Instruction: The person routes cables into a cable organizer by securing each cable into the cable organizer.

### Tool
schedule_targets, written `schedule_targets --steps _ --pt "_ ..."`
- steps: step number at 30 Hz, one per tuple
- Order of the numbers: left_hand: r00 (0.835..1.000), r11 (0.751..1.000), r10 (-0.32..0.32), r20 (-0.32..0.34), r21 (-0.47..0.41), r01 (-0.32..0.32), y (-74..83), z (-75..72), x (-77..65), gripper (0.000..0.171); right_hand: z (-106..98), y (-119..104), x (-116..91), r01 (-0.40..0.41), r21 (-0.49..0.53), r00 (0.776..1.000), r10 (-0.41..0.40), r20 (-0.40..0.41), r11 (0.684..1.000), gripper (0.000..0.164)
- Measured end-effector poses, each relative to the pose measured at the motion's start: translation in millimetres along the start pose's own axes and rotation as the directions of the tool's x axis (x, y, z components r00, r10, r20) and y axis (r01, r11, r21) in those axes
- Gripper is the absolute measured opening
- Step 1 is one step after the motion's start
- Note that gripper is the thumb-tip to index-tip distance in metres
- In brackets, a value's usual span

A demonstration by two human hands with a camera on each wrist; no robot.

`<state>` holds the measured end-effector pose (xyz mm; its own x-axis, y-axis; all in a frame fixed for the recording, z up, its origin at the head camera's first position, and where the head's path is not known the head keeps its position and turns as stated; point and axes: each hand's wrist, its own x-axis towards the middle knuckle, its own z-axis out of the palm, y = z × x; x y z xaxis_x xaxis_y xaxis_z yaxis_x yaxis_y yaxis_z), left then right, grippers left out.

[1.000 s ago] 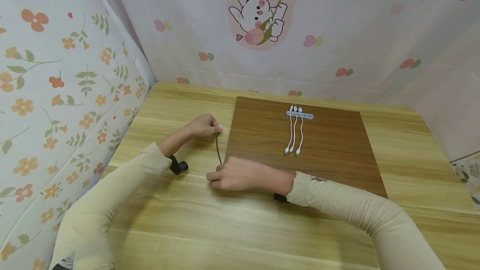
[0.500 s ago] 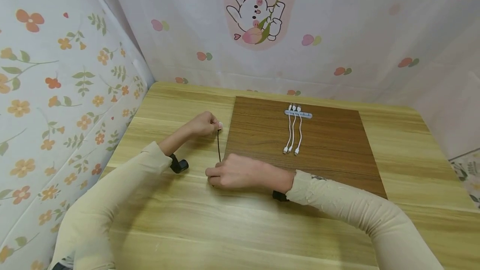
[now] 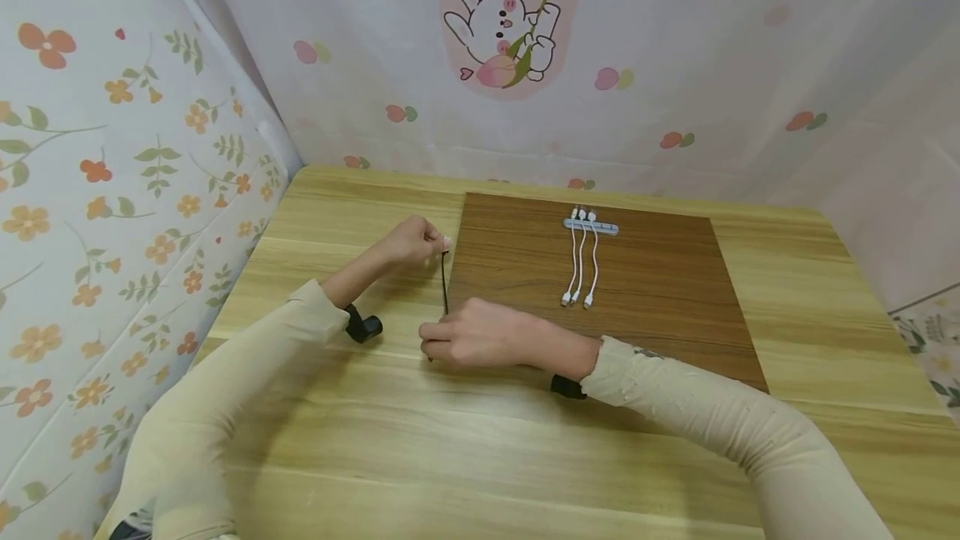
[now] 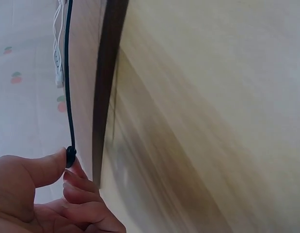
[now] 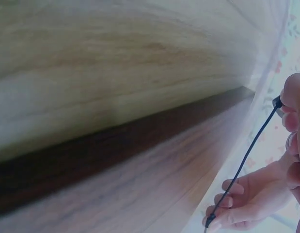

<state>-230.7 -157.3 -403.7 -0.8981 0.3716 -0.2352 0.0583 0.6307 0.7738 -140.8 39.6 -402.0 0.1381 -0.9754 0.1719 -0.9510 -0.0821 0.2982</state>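
Note:
A short, thin black cord point(image 3: 445, 283) stretches almost straight between the two hands, close to the left edge of the brown board. The left hand point(image 3: 411, 242) pinches its far end, a small black end piece point(image 4: 71, 156), between thumb and fingers. Nearer the body, the right hand point(image 3: 480, 336) grips the other end with curled fingers; another black end piece point(image 5: 277, 103) shows at its fingertips in the right wrist view. A small pale bit shows at the left fingertips in the head view.
The brown board point(image 3: 510, 273) lies on the light wood table point(image 3: 360, 440). On it, a pale blue cable holder point(image 3: 607, 229) carries several white charging cables point(image 3: 595, 261), hanging toward the near side. Patterned curtains point(image 3: 337, 7) stand behind and at the left.
Both hands have shifted slightly to the right and away from the body, relative to the board, with the black cord still held between them. The head view has turned slightly right.

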Motion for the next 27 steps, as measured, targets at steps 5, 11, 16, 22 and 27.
schedule_targets --steps 5,11,16,22,27 --pt "0.999 0.999 0.035 -0.003 -0.03 -0.035 3.6 0.6 4.0 0.048 -1 3 -5 -0.007 -0.006 1.0 0.007 -0.01 1.0 0.011" --pt "0.999 0.999 0.035 -0.009 -0.031 -0.035 12.0 2.8 9.2 0.048 -3 5 -13 -0.031 0.013 0.999 0.032 -0.024 0.999 0.009" --pt "0.999 0.999 0.041 -0.014 -0.025 -0.041 19.8 6.0 16.9 0.046 -4 6 -22 -0.048 0.045 0.999 0.049 -0.022 0.998 0.008" --pt "0.999 0.999 0.04 -0.004 -0.013 -0.04 29.3 10.1 28.6 0.035 -7 8 -34 -0.057 0.018 0.998 0.057 -0.022 0.998 0.007" --pt "0.999 0.998 0.051 0.005 -0.027 -0.051 38.8 14.7 36.8 0.036 -10 9 -43 -0.074 0.012 0.997 0.074 -0.013 0.997 0.005"
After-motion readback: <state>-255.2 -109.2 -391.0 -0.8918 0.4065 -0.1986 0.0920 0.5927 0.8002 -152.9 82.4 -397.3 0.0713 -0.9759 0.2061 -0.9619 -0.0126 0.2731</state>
